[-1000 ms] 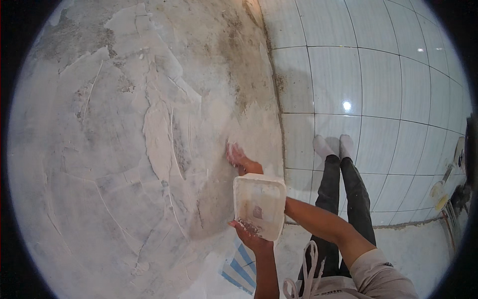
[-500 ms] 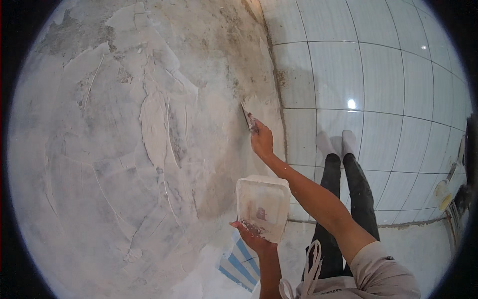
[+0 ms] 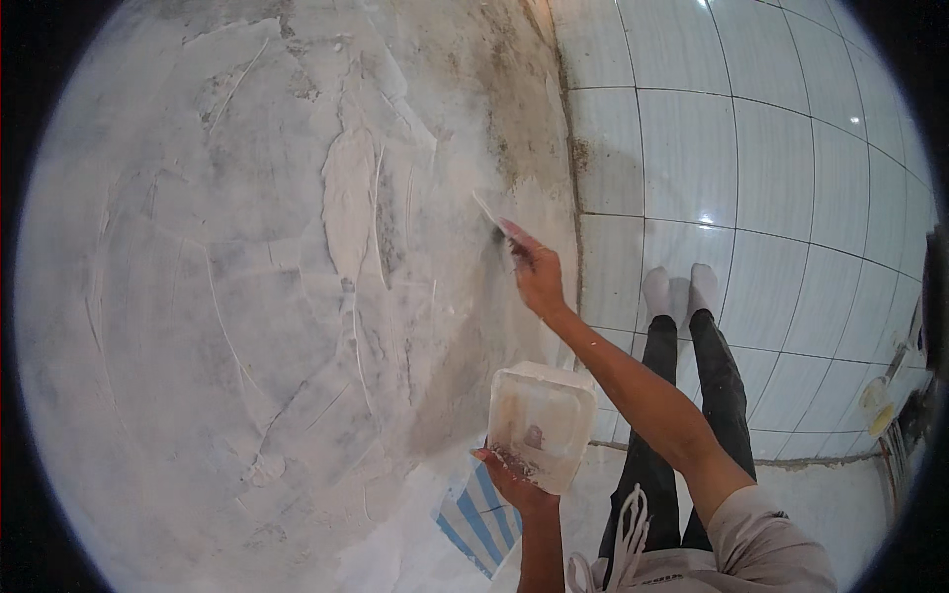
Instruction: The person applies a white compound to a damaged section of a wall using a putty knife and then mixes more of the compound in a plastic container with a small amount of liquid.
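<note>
The right hand is clamped on the scraper, at the wall near the floor edge; the left hand clasps the tub — best draw the scraper nearly flat, evenly.

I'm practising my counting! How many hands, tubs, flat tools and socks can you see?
Hands: 2 (left hand and right hand)
Tub: 1
Flat tool: 1
White socks: 2
Total: 6
</note>
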### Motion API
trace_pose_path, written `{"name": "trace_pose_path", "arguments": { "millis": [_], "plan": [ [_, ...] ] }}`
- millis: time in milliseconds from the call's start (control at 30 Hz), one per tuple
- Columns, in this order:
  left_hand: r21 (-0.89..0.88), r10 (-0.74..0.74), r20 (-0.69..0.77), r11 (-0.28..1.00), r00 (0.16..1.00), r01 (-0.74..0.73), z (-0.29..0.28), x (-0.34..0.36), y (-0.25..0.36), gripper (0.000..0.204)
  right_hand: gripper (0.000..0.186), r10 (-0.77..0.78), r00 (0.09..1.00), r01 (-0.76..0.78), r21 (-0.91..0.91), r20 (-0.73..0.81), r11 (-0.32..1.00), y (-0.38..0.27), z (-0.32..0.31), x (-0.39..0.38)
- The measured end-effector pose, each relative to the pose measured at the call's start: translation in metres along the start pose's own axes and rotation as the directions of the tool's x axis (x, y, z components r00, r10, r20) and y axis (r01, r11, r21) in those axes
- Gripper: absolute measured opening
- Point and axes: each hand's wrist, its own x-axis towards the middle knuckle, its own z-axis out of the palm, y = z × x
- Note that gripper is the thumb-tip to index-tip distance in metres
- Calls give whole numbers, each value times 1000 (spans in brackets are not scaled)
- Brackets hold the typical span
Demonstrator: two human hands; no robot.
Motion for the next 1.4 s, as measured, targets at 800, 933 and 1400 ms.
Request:
{"name": "trace_pose_path", "arguments": {
  "millis": [800,933,1400],
  "plan": [
    [-122,-33,-69,992,997,25,-23,-8,30,73,33,-303,952,304,29,-49,952,3,1,0],
    [-86,-66,2,994,998,66,-18,-12,30,73,34,-214,963,204,72,162,976,-8,-10,-58],
    [-100,-41,-29,994,999,38,-32,-19,37,71,56,-378,904,408,-140,202,902,-1,36,-136]
  ]
}}
